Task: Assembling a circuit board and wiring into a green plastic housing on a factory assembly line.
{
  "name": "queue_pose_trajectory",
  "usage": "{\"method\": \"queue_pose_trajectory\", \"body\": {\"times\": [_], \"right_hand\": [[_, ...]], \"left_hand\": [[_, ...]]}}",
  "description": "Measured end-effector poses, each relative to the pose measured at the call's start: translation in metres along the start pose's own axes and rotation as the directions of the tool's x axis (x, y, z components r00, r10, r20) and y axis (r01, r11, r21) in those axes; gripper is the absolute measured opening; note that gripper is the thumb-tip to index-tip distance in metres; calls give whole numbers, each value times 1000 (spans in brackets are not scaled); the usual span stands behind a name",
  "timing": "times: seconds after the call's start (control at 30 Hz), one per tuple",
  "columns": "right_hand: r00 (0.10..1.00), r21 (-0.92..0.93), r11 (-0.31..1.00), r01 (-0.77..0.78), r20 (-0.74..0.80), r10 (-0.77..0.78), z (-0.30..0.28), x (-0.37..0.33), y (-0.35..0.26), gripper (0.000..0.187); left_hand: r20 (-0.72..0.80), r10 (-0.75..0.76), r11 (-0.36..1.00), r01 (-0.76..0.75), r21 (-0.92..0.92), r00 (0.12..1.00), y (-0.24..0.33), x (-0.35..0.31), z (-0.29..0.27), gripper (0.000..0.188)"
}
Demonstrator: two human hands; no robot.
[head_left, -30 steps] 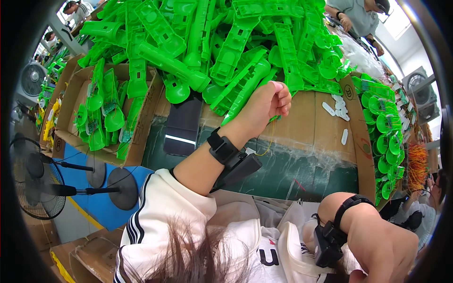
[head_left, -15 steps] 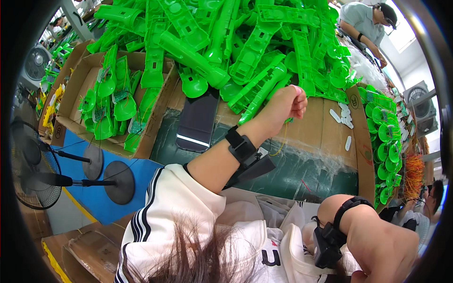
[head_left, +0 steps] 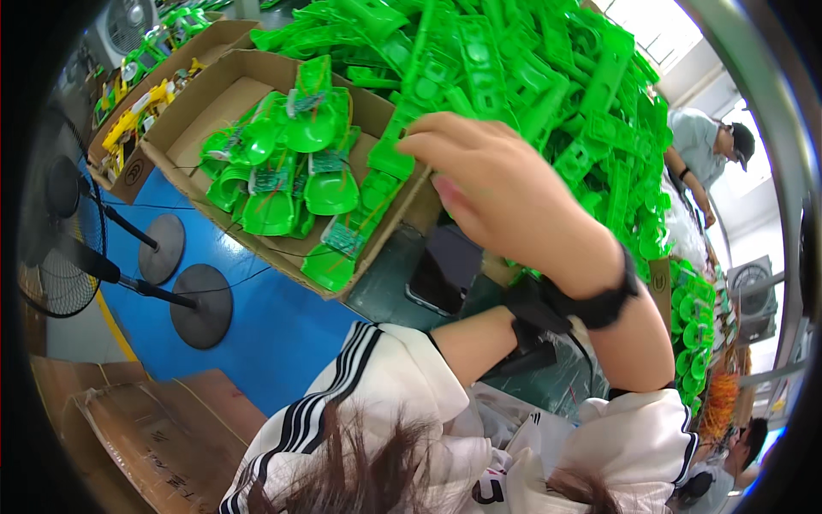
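My right hand (head_left: 501, 184) reaches across to the left, over the inner edge of a cardboard box. Its fingers look stretched out and apart from the thumb, with the fingertips at a green plastic shell (head_left: 390, 161); I see no firm grip on it. Inside the box (head_left: 193, 154) stand several green shells (head_left: 331, 193) with small circuit boards and thin wires. My left forearm (head_left: 479, 343) passes beneath the right one. The left hand is hidden behind the right forearm, so its fingers do not show. Both wrists carry black straps with small devices.
A large heap of green shells (head_left: 531, 77) covers the back of the table. A dark phone (head_left: 445, 265) lies near the box. Fans on stands (head_left: 201, 304) are at the left, and a box of yellow parts (head_left: 137, 120) stands beyond. Another person (head_left: 698, 141) works at far right.
My right hand has swung up from the lower right to the box at the left. My left hand has gone out of sight behind it. The view has turned leftward.
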State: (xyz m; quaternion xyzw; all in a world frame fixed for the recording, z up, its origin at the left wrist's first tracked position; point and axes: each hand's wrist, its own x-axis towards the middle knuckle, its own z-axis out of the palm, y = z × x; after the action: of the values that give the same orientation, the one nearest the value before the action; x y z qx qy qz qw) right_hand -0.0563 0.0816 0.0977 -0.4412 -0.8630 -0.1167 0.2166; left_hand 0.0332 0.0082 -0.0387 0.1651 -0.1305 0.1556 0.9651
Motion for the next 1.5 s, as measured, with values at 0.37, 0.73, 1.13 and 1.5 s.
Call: {"method": "queue_pose_trajectory", "body": {"times": [0.37, 0.73, 1.13, 1.5], "right_hand": [[931, -319, 933, 168, 362, -44, 68, 48, 41, 8], [951, 302, 933, -196, -175, 256, 0, 46, 50, 18], [662, 660, 751, 12, -568, 489, -69, -65, 29, 26], [852, 63, 904, -422, -313, 420, -80, -243, -42, 29]], "left_hand": [[281, -7, 836, 160, -525, 960, -14, 1, -21, 22], [48, 214, 974, -210, -83, 976, -8, 3, -15, 19], [-164, 376, 797, -227, 560, 912, 0, 14, 7, 30], [-137, -308, 892, 335, 304, 942, 16, -16, 60, 61]]}}
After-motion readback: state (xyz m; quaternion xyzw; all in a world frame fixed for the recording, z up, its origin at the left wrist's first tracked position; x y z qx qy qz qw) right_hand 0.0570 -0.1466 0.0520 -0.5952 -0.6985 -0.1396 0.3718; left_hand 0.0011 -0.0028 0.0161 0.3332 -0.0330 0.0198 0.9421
